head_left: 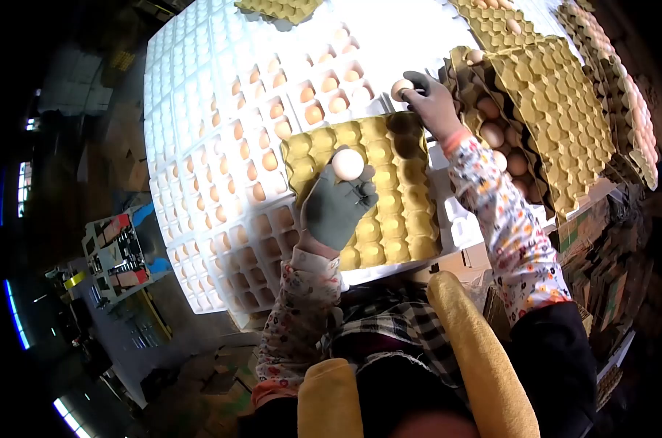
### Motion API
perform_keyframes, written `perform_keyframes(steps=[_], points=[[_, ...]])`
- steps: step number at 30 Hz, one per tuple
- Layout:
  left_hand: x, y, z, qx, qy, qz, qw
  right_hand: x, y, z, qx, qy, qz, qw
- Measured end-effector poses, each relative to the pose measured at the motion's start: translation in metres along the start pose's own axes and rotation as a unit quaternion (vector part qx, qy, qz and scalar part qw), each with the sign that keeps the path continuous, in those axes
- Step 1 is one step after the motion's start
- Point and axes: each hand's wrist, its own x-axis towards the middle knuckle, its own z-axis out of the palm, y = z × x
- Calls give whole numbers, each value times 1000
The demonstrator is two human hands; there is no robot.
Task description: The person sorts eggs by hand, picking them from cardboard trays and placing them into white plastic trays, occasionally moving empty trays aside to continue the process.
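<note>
My left hand [338, 212], in a grey glove, has an egg [347, 165] at its fingers above a yellow egg tray [393, 230]. The cups of this tray that show hold no eggs; my left hand hides some of them. Beyond the tray's far right corner, my right hand [434, 109], also gloved, grips another egg [401, 90] between thumb and fingers. White trays [302, 135] with eggs in many of their pockets spread out to the left.
On the right, a yellow tray [557, 109] leans beside a tray row holding several eggs [493, 134]. More eggs fill a stack [630, 102] at the far right. Another yellow tray [283, 9] lies at the back. A metal rack [119, 252] stands left of the table.
</note>
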Motion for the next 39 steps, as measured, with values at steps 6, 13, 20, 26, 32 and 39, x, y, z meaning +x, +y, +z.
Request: perform_keyframes(steps=[6,13,20,26,32,39], points=[[39,18,20,-19,24,-21,999,3,-42,8,-56,-106,-75,990],[49,-2,47,74,-150,-47,985,-71,-128,-62,-177,-181,-197,947],[61,-45,-10,832,-51,349,428,98,-156,-228,-158,26,-88,983],[67,-64,-30,881,-26,320,348,227,-53,-230,-364,-64,95,924],[74,-65,-29,894,-15,320,313,212,-33,-255,-349,15,-11,937],[64,-66,-31,882,-16,330,337,-72,-119,-223,-469,-48,-138,871]])
